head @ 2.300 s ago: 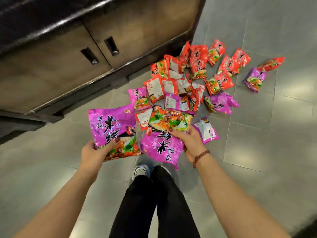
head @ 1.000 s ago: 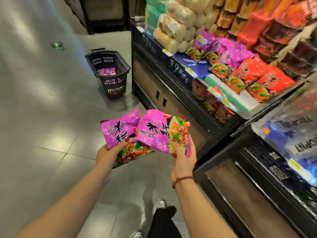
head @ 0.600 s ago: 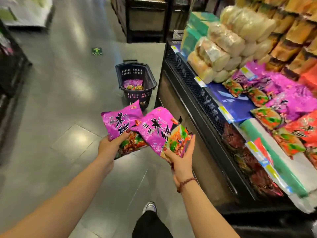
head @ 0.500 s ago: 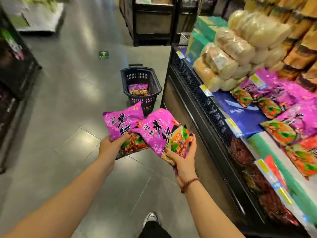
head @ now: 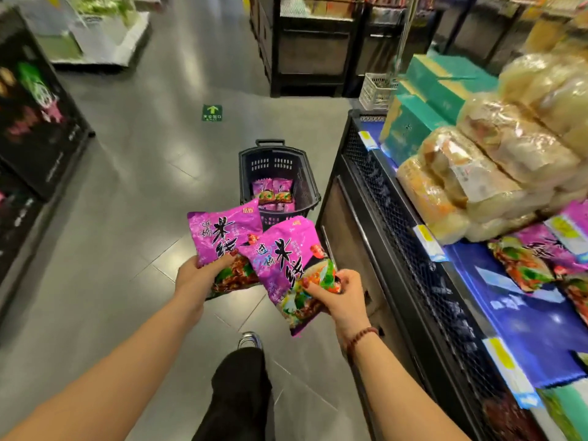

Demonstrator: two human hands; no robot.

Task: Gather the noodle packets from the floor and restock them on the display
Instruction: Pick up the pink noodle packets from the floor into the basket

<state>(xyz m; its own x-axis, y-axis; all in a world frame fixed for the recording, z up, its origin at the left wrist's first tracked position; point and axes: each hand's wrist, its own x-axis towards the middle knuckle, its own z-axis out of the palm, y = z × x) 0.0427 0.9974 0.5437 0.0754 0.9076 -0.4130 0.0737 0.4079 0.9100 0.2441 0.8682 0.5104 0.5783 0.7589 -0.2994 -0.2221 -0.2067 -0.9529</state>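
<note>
Partway, I judge: the left grip clasps one purple noodle packet, the right grip pinches a second purple noodle packet, neither yet on the display shelf at frame right.

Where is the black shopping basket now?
Head view, centre: the basket stands on the floor beyond the held purple packets, left of the display counter.

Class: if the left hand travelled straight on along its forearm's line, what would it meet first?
Probably the black shopping basket ahead, though depth is unclear; the left hand, holding a purple noodle packet, may pass above it.
</note>
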